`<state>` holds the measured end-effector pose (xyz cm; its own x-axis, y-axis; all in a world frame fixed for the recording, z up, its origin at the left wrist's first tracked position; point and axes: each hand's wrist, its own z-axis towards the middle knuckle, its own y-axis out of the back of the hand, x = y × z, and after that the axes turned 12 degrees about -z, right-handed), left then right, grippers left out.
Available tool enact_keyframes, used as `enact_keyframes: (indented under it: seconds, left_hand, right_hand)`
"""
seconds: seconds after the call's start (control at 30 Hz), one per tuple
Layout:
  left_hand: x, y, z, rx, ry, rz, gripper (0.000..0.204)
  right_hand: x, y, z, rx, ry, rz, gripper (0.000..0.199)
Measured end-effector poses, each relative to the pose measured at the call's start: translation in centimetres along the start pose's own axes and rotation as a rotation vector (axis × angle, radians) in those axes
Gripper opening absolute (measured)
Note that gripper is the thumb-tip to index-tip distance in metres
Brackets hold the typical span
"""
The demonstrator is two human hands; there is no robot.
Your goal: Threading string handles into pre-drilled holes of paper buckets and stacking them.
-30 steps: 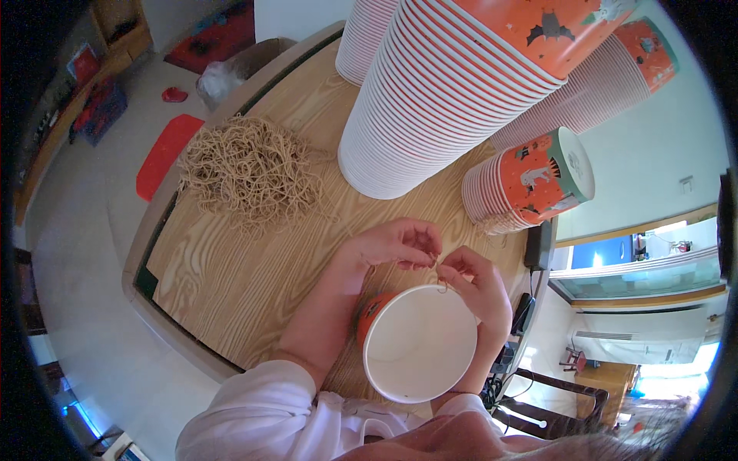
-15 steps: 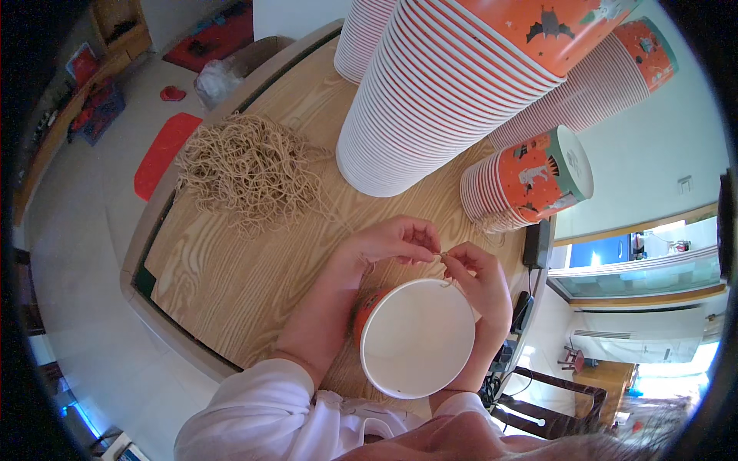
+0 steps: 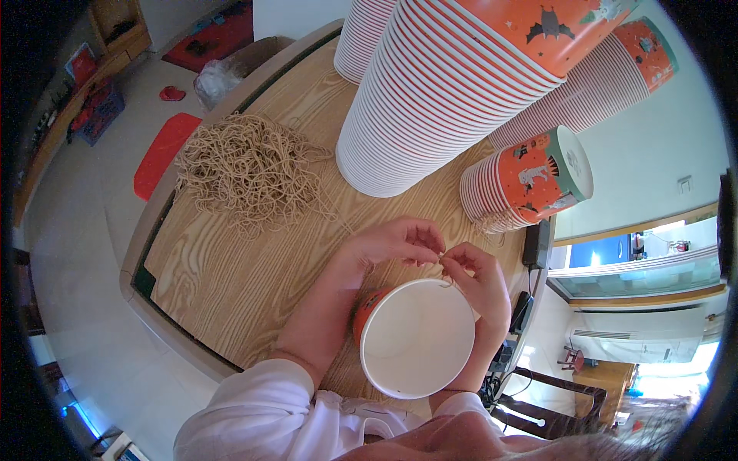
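Observation:
My left hand [image 3: 401, 240] and my right hand [image 3: 483, 283] meet fingertip to fingertip, each pinching a thin tan string [image 3: 443, 283]. A short end of it curls below my right fingers, over the far rim of a paper bucket. This bucket [image 3: 419, 338], white inside and orange outside, sits between my forearms with its mouth toward me. Strands trail from my left hand toward a tangled heap of tan string [image 3: 250, 173] on the table's left. Exactly how the string runs between my fingers is too small to see.
Tall nested stacks of paper buckets [image 3: 438, 92] rise at the back of the wooden table [image 3: 223, 300]. A shorter orange stack [image 3: 530, 175] stands right, loose strings at its base. Black adapters and cables [image 3: 523, 311] line the right edge. A red stool [image 3: 163, 157] is beyond the left edge.
My fingertips have shifted very slightly around the string, with the left fingers a touch further right. Bucket, heap and stacks stay where they were.

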<state>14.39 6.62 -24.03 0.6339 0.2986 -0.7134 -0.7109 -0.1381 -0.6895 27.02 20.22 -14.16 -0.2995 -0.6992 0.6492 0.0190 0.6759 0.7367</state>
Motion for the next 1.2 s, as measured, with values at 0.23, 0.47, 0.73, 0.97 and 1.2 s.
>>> enact_keyframes:
  seconds: [0.23,0.47,0.73,0.97,1.2]
  left_hand:
    - [0.94,0.83,0.26,0.086,0.016,-0.072,0.015]
    - [0.37,0.13,0.11,0.039,0.097,-0.060,0.014]
    - [0.47,0.38,0.05,0.054,0.060,-0.091,0.015]
    - [1.06,0.86,0.22,0.112,0.013,-0.104,0.014]
    - [0.71,0.32,0.25,0.069,0.022,-0.106,0.013]
  right_hand:
    - [0.36,-0.02,0.02,-0.001,-0.012,-0.011,0.012]
    - [0.12,-0.10,0.01,-0.040,0.020,-0.016,0.012]
    - [0.00,0.02,0.00,-0.044,0.050,-0.034,0.012]
    - [0.44,0.13,0.00,0.041,0.008,-0.055,0.012]
    - [0.48,0.17,-0.12,0.068,0.034,-0.101,0.012]
